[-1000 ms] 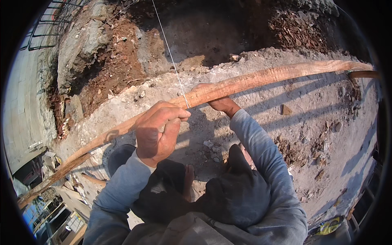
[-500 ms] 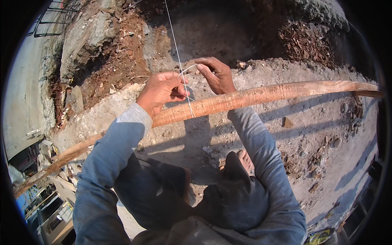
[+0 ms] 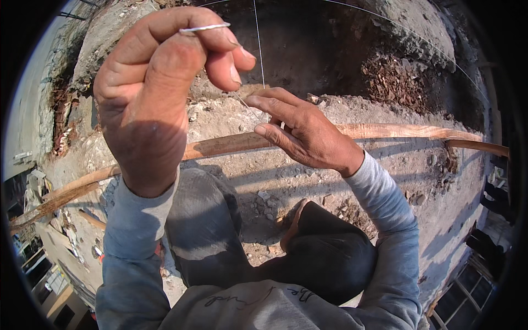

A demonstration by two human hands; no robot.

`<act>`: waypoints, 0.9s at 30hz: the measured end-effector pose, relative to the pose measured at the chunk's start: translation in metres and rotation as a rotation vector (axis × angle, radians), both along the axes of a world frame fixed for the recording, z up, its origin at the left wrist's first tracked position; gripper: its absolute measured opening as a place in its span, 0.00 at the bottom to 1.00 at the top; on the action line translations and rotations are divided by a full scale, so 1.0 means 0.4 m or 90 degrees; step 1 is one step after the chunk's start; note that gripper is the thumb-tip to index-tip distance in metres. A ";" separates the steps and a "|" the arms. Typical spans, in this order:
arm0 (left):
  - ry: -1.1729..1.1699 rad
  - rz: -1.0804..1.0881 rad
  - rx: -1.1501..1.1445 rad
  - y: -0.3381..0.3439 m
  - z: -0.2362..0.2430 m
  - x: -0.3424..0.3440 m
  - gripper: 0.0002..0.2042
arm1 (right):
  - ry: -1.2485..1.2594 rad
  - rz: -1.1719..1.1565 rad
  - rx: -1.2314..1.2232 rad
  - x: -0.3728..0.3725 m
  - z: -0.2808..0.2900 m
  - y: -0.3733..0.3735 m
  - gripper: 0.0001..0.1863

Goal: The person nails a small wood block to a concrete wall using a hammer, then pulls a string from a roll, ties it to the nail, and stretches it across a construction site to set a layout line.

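Observation:
Raised close to the camera, my left hand [image 3: 157,91] is closed, with white string [image 3: 204,27] pinched between thumb and fingers and lying across the index finger. A thin length of string runs down from it toward my right hand [image 3: 308,129]. That hand is over the wooden board [image 3: 220,146], fingers stretched out and thumb apart, its fingertips beside the string. A taut white line [image 3: 258,49] reaches from the far edge down to the board, passing behind the right fingertips. Where it meets the wood is hidden by that hand.
Beyond the board lies a dark dug-out pit [image 3: 308,49], with broken reddish rubble [image 3: 393,82] on its right. Another thin line crosses the upper right. My knees [image 3: 330,247] are bent below the board, over gritty ground with loose stones [image 3: 267,203].
My left hand has risen from the board toward the camera, drawing the string up. My right hand has moved lower, near the line at the board, with its fingers extended.

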State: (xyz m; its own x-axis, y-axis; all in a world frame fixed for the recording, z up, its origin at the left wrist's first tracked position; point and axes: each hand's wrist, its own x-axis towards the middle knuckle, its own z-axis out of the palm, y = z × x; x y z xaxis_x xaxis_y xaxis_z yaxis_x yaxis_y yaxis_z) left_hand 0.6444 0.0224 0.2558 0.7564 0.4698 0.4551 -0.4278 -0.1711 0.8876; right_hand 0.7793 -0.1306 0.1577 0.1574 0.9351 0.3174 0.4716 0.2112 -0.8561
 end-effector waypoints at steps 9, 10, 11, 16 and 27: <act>0.328 0.064 0.028 -0.047 -0.174 -0.021 0.18 | 0.069 0.109 -0.048 0.035 0.187 -0.135 0.20; 0.406 0.090 0.058 -0.041 -0.259 -0.038 0.16 | 0.155 0.116 -0.050 0.011 0.202 -0.156 0.20; 0.481 0.073 0.109 -0.045 -0.302 -0.046 0.16 | 0.215 0.160 -0.052 -0.006 0.214 -0.179 0.18; 0.630 0.019 0.172 -0.074 -0.369 -0.013 0.21 | 0.324 0.500 -0.124 -0.060 0.182 -0.244 0.15; 0.733 -0.138 0.257 -0.065 -0.397 0.019 0.27 | 1.012 -0.171 -0.272 -0.225 -0.370 -0.495 0.18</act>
State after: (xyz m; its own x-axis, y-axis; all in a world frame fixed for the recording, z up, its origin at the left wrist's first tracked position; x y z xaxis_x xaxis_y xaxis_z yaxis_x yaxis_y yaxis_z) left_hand 0.6519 -0.0036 0.0972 0.8563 0.2652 -0.4433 0.5126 -0.5422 0.6658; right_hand 0.6894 -0.3285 0.0096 0.2106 0.8015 -0.5596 -0.8851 -0.0867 -0.4573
